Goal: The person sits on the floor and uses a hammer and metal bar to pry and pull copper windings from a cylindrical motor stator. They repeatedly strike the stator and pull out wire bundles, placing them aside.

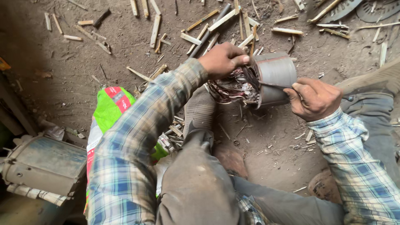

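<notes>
Just right of the frame's center, your left hand (221, 59) is clamped on the rim of a motor stator (273, 77) lying on the dirt floor (83, 54). It looks heavy and rigid; its tangled copper windings (231, 87) look springy. Further right, your right hand (314, 98) grips a thin rod (273, 86) poked into the windings.

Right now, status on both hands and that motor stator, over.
Left hand gripping the grey cylindrical metal stator at its copper windings. Right hand holding a thin dark tool into the core. Wood slivers litter the ground.
</notes>
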`<action>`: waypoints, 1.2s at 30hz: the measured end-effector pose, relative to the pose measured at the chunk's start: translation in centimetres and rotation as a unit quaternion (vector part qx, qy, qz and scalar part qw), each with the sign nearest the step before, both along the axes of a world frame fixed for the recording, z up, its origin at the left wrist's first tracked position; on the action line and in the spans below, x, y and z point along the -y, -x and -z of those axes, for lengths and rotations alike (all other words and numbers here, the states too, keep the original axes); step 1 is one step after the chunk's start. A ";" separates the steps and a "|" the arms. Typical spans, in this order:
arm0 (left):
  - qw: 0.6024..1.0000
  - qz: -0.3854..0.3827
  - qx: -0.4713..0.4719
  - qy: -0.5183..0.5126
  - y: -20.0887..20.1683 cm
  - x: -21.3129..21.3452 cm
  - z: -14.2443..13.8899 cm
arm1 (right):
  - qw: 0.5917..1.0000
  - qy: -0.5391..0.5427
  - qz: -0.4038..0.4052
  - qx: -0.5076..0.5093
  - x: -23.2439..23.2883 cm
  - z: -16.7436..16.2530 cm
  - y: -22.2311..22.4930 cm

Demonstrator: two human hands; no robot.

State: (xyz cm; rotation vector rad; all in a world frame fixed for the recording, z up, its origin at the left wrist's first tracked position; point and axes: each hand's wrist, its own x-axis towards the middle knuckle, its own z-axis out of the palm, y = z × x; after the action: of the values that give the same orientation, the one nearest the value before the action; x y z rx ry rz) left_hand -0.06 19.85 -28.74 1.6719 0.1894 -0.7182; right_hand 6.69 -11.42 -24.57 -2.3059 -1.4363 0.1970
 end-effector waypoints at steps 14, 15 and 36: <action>0.996 0.062 -0.021 -0.067 0.8 3.1 -1.6 | 0.997 -0.009 0.074 0.028 2.8 1.7 -2.4; 0.995 0.056 -0.040 -0.069 0.9 3.4 -1.4 | 0.997 -0.015 0.067 0.021 2.6 1.7 -2.5; 0.983 0.037 -0.052 -0.169 4.2 5.9 -2.6 | 0.973 0.077 0.204 0.071 2.4 -3.3 2.2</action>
State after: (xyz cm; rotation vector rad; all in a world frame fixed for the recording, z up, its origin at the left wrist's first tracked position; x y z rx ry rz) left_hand -4.24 13.95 -26.14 1.9738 0.3401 -0.8664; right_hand 4.48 -13.82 -21.27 -2.7306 -1.0042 0.0215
